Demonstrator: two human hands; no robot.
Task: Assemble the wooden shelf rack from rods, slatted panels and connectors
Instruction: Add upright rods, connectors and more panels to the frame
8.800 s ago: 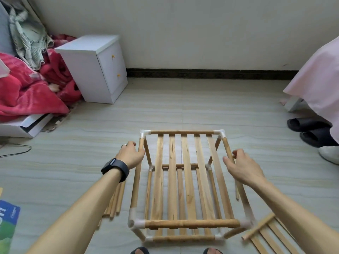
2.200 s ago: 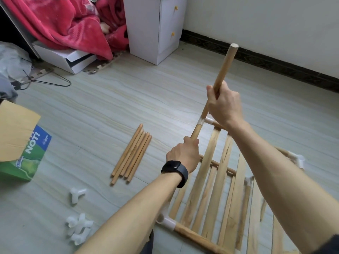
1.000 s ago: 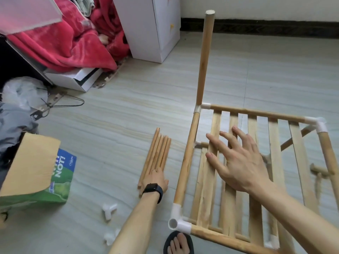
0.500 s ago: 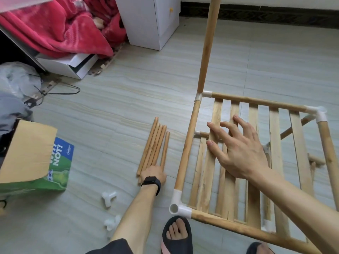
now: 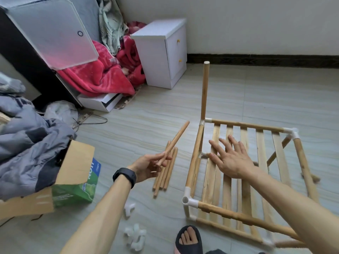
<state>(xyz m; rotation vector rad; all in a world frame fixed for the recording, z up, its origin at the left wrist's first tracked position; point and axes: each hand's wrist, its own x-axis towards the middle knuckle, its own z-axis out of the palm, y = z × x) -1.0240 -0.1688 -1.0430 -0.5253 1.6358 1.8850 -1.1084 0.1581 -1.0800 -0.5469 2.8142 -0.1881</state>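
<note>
The partly built rack (image 5: pixel 245 125) stands on the floor, slatted panel (image 5: pixel 260 153) horizontal between white corner connectors (image 5: pixel 190 200). One upright rod (image 5: pixel 204 92) stands in the far-left corner. Loose rods (image 5: pixel 166 175) lie beside it; a raised rod (image 5: pixel 176 140) tilts above them.

— Where does the head view look from?
— From the person's head, above the floor (image 5: pixel 137 125), facing forward and down. Both forearms enter from the bottom edge.
— What lies around the frame?
— Skirting (image 5: pixel 256 60) from 12 to 2 o'clock, white cabinet (image 5: pixel 157 57) at 12, rack (image 5: pixel 245 125) at 4, cardboard box (image 5: pixel 77 162) at 8.
— How near?
— Arm's reach: the left hand (image 5: pixel 146 166) gripping a rod (image 5: pixel 174 140) and the right hand (image 5: pixel 232 161) flat on the slats sit mid-frame.
</note>
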